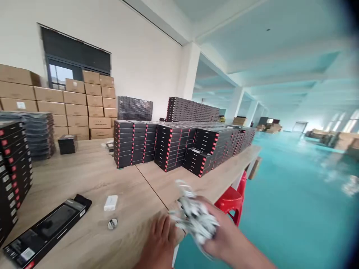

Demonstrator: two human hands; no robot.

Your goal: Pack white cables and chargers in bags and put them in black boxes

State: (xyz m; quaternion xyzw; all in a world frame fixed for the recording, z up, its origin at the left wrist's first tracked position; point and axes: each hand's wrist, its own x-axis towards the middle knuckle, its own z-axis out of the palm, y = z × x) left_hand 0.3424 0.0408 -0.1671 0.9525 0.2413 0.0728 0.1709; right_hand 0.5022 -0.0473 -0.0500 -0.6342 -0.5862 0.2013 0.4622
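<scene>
Our bare left hand, fingers pointing upward and close together, our bare right hand just beside it, curled inward, forearm entering from lower right, both slightly blurred

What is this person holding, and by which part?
A white cable bundle, clutched at its middle by the right hand; blur hides whether the left hand touches it.

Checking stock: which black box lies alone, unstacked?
The black box at near left, lying flat and single on the wooden table; the others sit in stacks.

Red-edged black boxes stand stacked on the wooden table, cardboard cartons piled behind, a red stool alongside.
</scene>
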